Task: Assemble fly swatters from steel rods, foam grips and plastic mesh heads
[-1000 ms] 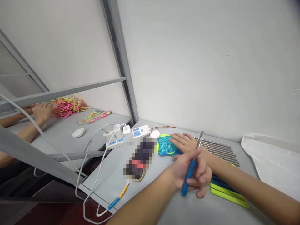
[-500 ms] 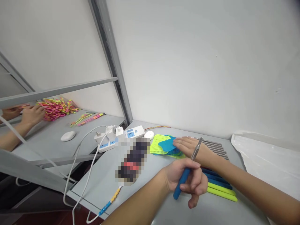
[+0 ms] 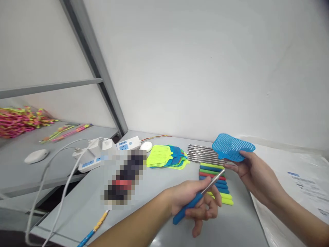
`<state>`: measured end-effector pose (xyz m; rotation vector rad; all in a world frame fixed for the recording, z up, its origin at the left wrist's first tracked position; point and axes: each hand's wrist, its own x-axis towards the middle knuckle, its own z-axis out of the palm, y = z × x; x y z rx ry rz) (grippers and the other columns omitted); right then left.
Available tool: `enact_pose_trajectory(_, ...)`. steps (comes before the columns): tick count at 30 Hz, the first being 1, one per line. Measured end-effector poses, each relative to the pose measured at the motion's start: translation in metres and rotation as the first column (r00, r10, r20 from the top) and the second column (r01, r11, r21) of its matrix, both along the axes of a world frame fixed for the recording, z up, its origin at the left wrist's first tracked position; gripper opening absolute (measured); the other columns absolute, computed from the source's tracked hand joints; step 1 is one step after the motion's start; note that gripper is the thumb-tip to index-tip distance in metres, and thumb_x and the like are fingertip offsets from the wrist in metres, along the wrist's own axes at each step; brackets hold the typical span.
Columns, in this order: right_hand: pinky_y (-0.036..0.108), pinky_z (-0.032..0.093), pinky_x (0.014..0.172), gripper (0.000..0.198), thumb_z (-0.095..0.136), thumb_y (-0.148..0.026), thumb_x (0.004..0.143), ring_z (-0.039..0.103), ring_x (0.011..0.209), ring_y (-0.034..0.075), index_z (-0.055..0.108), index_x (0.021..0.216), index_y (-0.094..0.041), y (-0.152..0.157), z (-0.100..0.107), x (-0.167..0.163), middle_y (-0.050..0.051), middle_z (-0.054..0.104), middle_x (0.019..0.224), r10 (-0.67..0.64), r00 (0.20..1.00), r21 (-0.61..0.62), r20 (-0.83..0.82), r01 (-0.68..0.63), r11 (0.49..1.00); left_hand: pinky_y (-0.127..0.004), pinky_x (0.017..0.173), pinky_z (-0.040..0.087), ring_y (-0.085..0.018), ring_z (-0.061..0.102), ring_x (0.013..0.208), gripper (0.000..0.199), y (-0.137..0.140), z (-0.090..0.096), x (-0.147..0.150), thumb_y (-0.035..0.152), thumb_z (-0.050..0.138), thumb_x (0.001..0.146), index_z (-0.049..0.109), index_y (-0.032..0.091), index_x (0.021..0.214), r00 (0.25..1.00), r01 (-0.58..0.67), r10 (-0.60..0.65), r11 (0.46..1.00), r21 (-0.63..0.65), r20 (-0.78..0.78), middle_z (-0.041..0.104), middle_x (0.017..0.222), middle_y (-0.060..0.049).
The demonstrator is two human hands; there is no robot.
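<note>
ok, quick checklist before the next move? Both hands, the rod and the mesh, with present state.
1. Handle gripped in left hand: ok.
2. Rod pointing out past the left fingers, tip visible: ok.
3. Mesh gripped in right hand, by its near edge: ok.
4. Handle and mesh same colour: ok, both blue.
5. Mesh joined to rod: not ok, they are apart.
6. Rod fully seated in handle: cannot tell from this view.
</note>
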<state>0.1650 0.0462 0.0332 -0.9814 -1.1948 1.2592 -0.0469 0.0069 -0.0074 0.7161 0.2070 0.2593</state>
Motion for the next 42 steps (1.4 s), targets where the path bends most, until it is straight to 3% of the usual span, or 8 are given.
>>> enact_pose_trajectory(3, 0.03, 0.05, 0.046, 0.025, 0.039, -0.041, 0.093, 0.05, 0.05, 0.014, 0.048, 0.077, -0.023, -0.01, -0.014, 0.004, -0.002, 0.052, 0.061, 0.008, 0.999, -0.033, -0.045, -0.009, 0.999, -0.029, 0.037, 0.05, -0.004, 0.034, 0.027, 0.038, -0.004, 0.004, 0.004, 0.046, 0.03, 0.096, 0.056, 0.019, 0.099, 0.997, -0.032, 0.032, 0.999, -0.005, -0.076, 0.06, 0.065, 0.001)
enact_pose_trajectory(5, 0.028, 0.045, 0.043, 0.032, 0.037, -0.043, 0.093, 0.042, 0.044, 0.013, 0.045, 0.07, -0.023, -0.014, -0.021, 0.007, -0.004, 0.046, 0.055, -0.004, 0.999, -0.035, -0.04, 0.003, 0.999, -0.027, 0.037, 0.049, -0.004, 0.034, 0.028, 0.037, -0.005, 0.007, 0.006, 0.047, 0.031, 0.096, 0.055, 0.02, 0.101, 0.993, -0.053, 0.052, 0.999, -0.011, -0.109, 0.058, 0.064, 0.002)
enact_pose_trajectory(9, 0.028, 0.041, 0.044, 0.037, 0.037, -0.045, 0.094, 0.04, 0.043, 0.013, 0.04, 0.064, -0.024, -0.021, -0.031, 0.018, -0.004, 0.042, 0.049, 0.015, 0.999, -0.041, 0.031, -0.014, 0.999, -0.024, 0.037, 0.047, -0.003, 0.033, 0.029, 0.036, -0.004, 0.012, 0.006, 0.049, 0.031, 0.096, 0.054, 0.022, 0.103, 0.982, -0.126, 0.122, 0.992, -0.013, -0.141, 0.055, 0.064, 0.004)
enact_pose_trajectory(14, 0.027, 0.039, 0.047, 0.037, 0.035, -0.047, 0.095, 0.041, 0.045, 0.014, 0.038, 0.067, -0.024, -0.026, -0.041, 0.027, -0.005, 0.044, 0.05, -0.02, 0.995, -0.042, 0.097, 0.025, 0.999, -0.02, 0.033, 0.042, -0.003, 0.032, 0.027, 0.038, -0.003, 0.013, 0.006, 0.044, 0.027, 0.098, 0.055, 0.02, 0.101, 0.98, -0.139, 0.135, 0.99, -0.02, -0.145, 0.054, 0.062, 0.003)
enact_pose_trajectory(18, 0.027, 0.037, 0.049, 0.038, 0.037, -0.047, 0.095, 0.04, 0.046, 0.013, 0.042, 0.067, -0.023, -0.026, -0.046, 0.027, -0.004, 0.045, 0.05, -0.007, 0.999, -0.077, 0.054, 0.011, 0.997, -0.021, 0.032, 0.043, -0.002, 0.03, 0.026, 0.04, -0.005, 0.011, 0.007, 0.043, 0.025, 0.098, 0.057, 0.018, 0.101, 0.976, -0.153, 0.147, 0.988, -0.027, -0.161, 0.054, 0.062, 0.002)
enact_pose_trajectory(42, 0.026, 0.034, 0.052, 0.047, 0.045, -0.049, 0.093, 0.043, 0.048, 0.011, 0.047, 0.056, -0.02, -0.025, -0.047, 0.027, -0.003, 0.047, 0.048, 0.009, 0.996, -0.101, 0.084, -0.001, 0.995, -0.022, 0.033, 0.047, -0.002, 0.032, 0.027, 0.041, -0.004, 0.007, 0.004, 0.044, 0.024, 0.098, 0.055, 0.017, 0.103, 0.982, -0.144, 0.138, 0.989, -0.041, -0.131, 0.056, 0.063, 0.002)
